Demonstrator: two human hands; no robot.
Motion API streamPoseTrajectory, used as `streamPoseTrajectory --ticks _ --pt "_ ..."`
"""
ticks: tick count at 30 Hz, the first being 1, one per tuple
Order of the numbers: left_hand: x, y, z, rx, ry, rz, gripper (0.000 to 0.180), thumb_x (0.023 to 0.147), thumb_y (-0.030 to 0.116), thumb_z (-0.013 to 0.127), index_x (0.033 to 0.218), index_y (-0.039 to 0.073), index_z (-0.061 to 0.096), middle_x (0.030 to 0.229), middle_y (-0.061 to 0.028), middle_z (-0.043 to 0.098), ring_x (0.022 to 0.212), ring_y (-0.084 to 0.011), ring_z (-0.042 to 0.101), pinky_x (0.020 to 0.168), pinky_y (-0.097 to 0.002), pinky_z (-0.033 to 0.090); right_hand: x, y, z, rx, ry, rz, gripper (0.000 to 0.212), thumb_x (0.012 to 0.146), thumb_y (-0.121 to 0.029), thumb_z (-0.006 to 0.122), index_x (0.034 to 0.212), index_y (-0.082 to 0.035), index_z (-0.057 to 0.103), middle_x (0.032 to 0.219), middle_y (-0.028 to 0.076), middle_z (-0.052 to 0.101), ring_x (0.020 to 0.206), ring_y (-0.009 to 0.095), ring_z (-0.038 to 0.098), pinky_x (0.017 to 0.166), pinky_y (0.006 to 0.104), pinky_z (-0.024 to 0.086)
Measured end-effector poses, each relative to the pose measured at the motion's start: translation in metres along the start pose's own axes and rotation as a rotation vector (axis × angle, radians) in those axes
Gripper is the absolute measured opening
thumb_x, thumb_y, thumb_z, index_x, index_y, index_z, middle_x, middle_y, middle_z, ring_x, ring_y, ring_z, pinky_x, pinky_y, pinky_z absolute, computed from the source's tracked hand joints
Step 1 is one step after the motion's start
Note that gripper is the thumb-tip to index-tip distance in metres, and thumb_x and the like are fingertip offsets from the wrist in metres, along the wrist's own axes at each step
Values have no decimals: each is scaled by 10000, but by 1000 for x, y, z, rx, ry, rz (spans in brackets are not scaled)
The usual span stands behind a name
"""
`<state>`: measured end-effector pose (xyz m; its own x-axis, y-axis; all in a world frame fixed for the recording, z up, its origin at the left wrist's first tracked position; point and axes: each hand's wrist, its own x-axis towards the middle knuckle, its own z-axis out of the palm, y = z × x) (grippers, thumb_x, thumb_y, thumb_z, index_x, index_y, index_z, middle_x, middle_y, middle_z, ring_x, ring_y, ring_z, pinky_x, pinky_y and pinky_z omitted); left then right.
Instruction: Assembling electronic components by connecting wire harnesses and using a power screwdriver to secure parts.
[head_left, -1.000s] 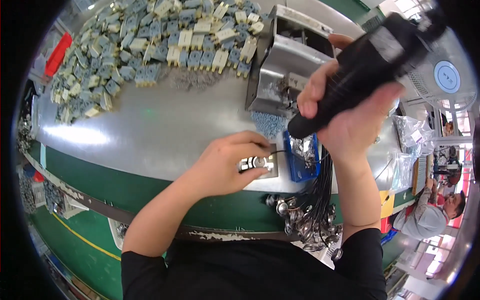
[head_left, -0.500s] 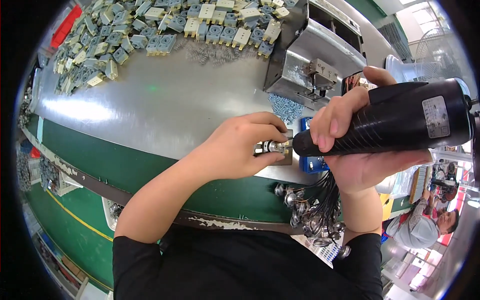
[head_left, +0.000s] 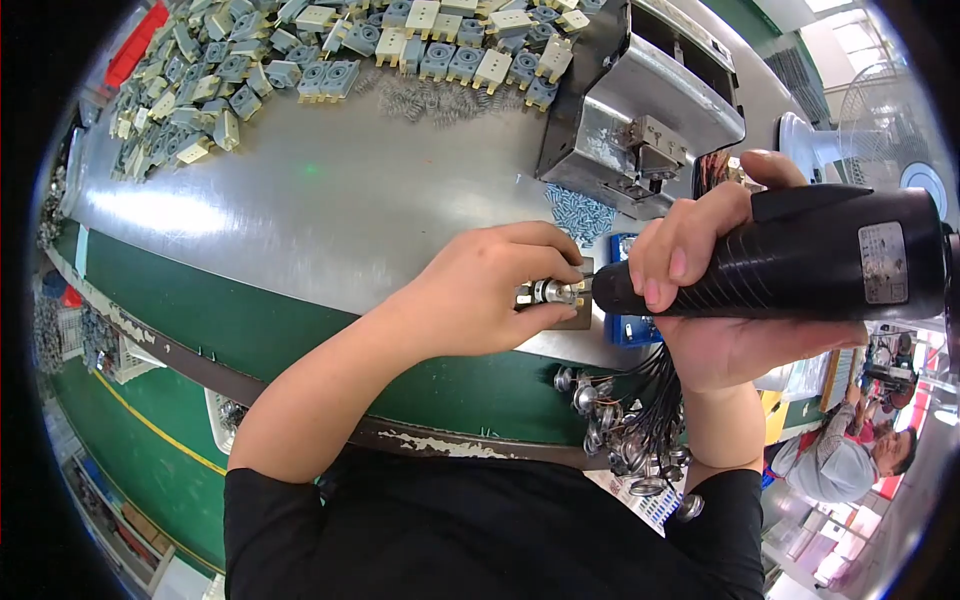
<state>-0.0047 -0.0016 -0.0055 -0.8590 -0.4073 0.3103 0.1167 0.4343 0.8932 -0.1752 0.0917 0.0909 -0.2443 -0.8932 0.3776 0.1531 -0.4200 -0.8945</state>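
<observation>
My right hand (head_left: 705,270) is wrapped round a black electric screwdriver (head_left: 800,250), held sideways with its nose pointing left. The nose meets a small metal-and-black part (head_left: 550,291), which my left hand (head_left: 495,290) grips between thumb and fingers. Under that part lies a small flat metal plate (head_left: 575,318). The bit's tip is too small to make out. Just beyond my left fingertips is a pile of small bluish screws (head_left: 580,215). A blue holder (head_left: 628,330) sits partly behind the screwdriver.
Many grey-and-cream switch blocks (head_left: 330,75) and loose springs (head_left: 440,103) cover the far table. A metal machine (head_left: 640,100) stands far right. Round metal pieces on black wires (head_left: 630,430) hang at the near edge. Another person (head_left: 840,460) sits at right.
The view has shifted slightly, so the bench items appear a little to the right. Both hands keep the same grip on the screwdriver and the small part.
</observation>
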Motion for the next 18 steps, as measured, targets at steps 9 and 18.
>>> streamPoseTrajectory --ticks 9,18 --pt "-1 -2 1 21 -12 2 246 832 163 819 1020 20 750 1131 -82 740 1011 -309 724 866 -408 590 -3 11 6 140 -57 -73 1082 764 -980 530 1329 -60 472 768 64 582 565 183 578 532 339 485" --pt "-2 -1 1 43 -7 -15 243 831 175 824 1006 23 750 1102 -79 740 987 -305 728 842 -397 591 -11 6 -4 29 22 91 1090 776 -961 563 1374 -56 466 746 70 584 550 197 575 525 336 486"
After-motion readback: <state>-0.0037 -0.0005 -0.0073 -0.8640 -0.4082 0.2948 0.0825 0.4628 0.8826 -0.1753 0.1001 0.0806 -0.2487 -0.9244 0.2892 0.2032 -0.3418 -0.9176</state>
